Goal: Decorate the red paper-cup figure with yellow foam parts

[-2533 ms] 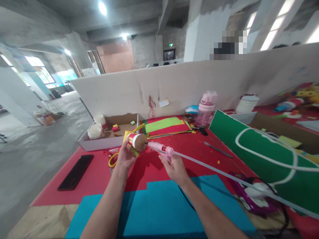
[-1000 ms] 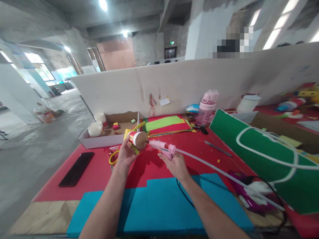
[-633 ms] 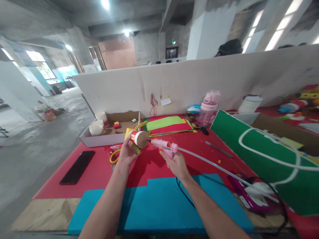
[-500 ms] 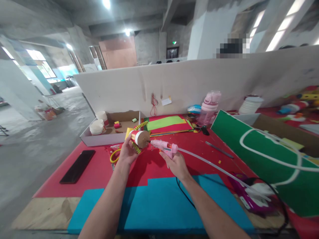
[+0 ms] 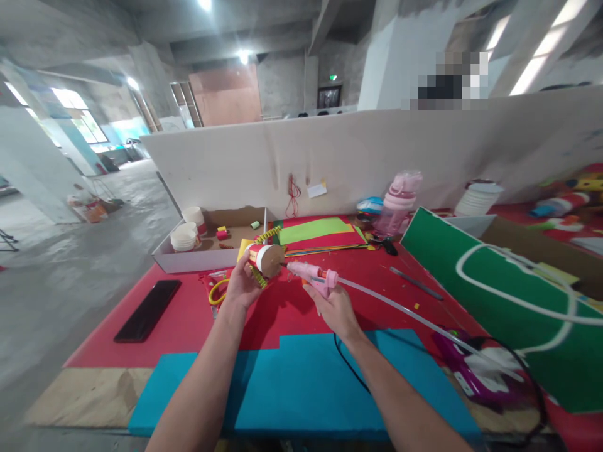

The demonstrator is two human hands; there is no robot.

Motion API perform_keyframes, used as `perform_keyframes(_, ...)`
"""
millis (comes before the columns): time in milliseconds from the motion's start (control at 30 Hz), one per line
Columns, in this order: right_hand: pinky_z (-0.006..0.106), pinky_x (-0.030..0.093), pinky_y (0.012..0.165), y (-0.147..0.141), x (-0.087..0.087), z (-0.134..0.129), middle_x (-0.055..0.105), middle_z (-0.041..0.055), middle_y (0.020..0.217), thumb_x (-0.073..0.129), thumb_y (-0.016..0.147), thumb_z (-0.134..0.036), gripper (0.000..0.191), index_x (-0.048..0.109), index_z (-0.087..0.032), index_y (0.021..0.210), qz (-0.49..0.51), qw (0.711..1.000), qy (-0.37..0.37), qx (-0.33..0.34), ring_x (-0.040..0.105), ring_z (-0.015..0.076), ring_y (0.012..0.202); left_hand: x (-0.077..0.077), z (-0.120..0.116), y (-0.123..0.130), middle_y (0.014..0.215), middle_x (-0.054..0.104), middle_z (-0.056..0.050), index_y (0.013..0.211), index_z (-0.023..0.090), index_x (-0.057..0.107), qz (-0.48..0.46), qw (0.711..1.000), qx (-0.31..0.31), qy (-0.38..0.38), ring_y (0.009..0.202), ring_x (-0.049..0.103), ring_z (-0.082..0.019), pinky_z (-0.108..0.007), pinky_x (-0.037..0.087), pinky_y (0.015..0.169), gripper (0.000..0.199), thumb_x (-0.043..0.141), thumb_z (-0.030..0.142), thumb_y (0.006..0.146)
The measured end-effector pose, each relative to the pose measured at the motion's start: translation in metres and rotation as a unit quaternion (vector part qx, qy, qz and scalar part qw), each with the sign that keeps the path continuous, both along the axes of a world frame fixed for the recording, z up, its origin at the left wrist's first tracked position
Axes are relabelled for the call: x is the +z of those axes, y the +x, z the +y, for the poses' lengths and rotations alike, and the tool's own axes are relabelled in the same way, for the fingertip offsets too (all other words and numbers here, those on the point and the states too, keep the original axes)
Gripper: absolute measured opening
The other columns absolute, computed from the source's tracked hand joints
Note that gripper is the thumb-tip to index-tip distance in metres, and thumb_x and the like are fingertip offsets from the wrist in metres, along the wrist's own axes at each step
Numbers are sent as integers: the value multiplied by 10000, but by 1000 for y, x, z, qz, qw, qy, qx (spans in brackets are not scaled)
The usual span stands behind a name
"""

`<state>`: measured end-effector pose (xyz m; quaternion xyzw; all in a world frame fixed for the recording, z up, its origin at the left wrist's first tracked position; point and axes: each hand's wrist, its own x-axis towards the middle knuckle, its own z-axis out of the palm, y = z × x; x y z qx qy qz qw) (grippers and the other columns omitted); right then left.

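Note:
A paper cup (image 5: 255, 255) with a red and white side lies tilted in my left hand (image 5: 243, 284), its brown round end turned to the right. Yellow folded paper strips (image 5: 268, 235) stick out from the cup above and below. My right hand (image 5: 335, 309) is wrapped round the handle of a pink hot glue gun (image 5: 311, 276). The gun's nozzle is at the edge of the cup's brown end; whether it touches I cannot tell. A long clear glue stick (image 5: 400, 307) trails from the back of the gun toward the lower right.
On the red tabletop lie a black phone (image 5: 147, 311), yellow-handled scissors (image 5: 217, 292) and stacked coloured paper (image 5: 320, 235). A shallow box (image 5: 174, 262) holds cups at back left. A green board (image 5: 452, 270) and purple object (image 5: 464, 370) are right; a pink bottle (image 5: 398, 201) stands behind.
The view has shifted slightly. Both hands keep their holds, and the glue gun's nozzle stays by the cup's brown end.

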<state>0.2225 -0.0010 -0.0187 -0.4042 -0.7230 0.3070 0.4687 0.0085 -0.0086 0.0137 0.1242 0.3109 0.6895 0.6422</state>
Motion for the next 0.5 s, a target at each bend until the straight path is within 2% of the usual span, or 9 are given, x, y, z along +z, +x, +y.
perform_keyframes(267,279,501,571,0,-2,2,686,56,633,534,849,-523,386,707,-178,844,11,1000,-18,-10,660,219,652,-3,2,-2,785,741,-97,1091,102,644,8,1000,11,-7,724,712,-230,-346,587,719,343,564,342,860)
perform_keyframes(500,332,524,766,-2,-5,0,722,86,854,560,841,-513,397,685,-152,950,11,999,5,-39,677,228,796,-1,1,0,771,741,-94,1141,98,625,4,1000,2,-13,712,712,-225,-348,588,712,379,559,349,865)
